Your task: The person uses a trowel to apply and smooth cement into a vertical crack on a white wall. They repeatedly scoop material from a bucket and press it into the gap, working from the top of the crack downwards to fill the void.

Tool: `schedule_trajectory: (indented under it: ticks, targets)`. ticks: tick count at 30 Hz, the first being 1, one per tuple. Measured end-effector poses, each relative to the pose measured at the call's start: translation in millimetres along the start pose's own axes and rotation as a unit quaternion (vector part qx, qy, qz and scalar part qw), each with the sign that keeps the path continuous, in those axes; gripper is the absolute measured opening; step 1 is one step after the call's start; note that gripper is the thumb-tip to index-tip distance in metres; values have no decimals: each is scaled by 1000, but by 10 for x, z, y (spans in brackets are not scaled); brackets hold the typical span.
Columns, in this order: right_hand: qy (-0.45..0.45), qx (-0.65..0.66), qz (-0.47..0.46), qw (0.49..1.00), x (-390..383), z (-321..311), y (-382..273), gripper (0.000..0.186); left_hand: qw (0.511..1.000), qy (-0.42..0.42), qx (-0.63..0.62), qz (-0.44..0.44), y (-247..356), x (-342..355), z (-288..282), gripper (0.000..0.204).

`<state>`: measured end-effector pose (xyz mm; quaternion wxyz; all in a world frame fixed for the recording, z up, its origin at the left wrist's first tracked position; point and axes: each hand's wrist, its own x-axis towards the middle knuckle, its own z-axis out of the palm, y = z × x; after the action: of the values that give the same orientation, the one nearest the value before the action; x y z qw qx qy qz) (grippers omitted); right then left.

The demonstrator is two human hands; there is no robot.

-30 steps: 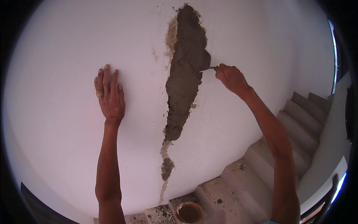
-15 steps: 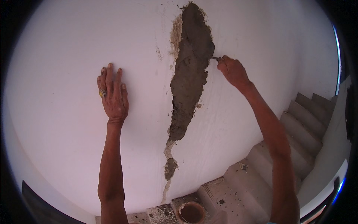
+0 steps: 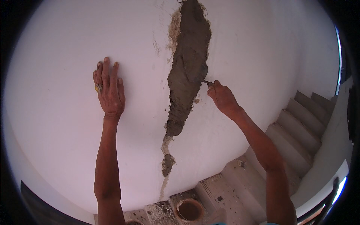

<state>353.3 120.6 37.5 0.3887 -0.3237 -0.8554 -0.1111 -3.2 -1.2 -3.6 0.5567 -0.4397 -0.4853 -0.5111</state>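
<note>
A long patch of wet grey-brown mortar (image 3: 187, 56) fills a broken strip in the white wall (image 3: 63, 123). My right hand (image 3: 224, 96) is closed around the handle of a trowel (image 3: 203, 81), whose dark blade lies against the right edge of the mortar and is hard to tell from it. My left hand (image 3: 110, 90), with a ring on one finger, rests flat on the wall left of the patch, fingers stretched upward. Under the main patch, a narrow chipped crack (image 3: 164, 144) runs down to a smaller mortar spot (image 3: 168, 165).
A round bowl (image 3: 189, 210) with brownish contents stands on a step at the wall's foot. Mortar crumbs (image 3: 161, 213) litter the steps nearby. Concrete stairs (image 3: 288, 144) climb to the right, and a small object (image 3: 241, 163) lies on one step.
My right hand has drawn the trowel down along the mortar's right side. My left hand remains flat on the wall, and the whole view has shifted slightly.
</note>
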Motion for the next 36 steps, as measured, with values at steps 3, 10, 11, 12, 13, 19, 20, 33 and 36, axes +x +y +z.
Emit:
schedule_trajectory:
  ticks: [3, 10, 11, 12, 13, 19, 20, 33, 36]
  targets:
    - [-75, 69, 87, 991, -121, -79, -155, 31, 1000, 0, -6, -1, -6, 1, 1, 40]
    - [-154, 154, 196, 956, -467, -212, -246, 30, 1000, -4, 0, -6, -24, -21, 3, 40]
    - [-126, 120, 138, 975, -540, -223, -269, 30, 1000, -5, 2, -8, -32, -28, 7, 40]
    - [-97, 85, 81, 988, -582, -231, -285, 29, 1000, -1, 1, -5, -29, -28, 15, 40]
    - [-79, 97, 70, 990, -553, -236, -302, 29, 1000, 2, 1, -2, -31, -25, 19, 40]
    - [-1, 127, 62, 990, -45, -230, -374, 28, 1000, -3, 7, 0, -39, -10, 17, 40]
    - [12, 123, 45, 991, 5, -171, -347, 27, 1000, -3, 4, -1, -34, -11, 16, 40]
    - [-28, 33, 44, 998, -480, 307, -425, 24, 1000, 4, 1, 2, 6, -12, 32, 40]
    - [-28, 12, 60, 998, -564, 312, -489, 23, 1000, 11, -4, 8, -36, 3, 43, 40]
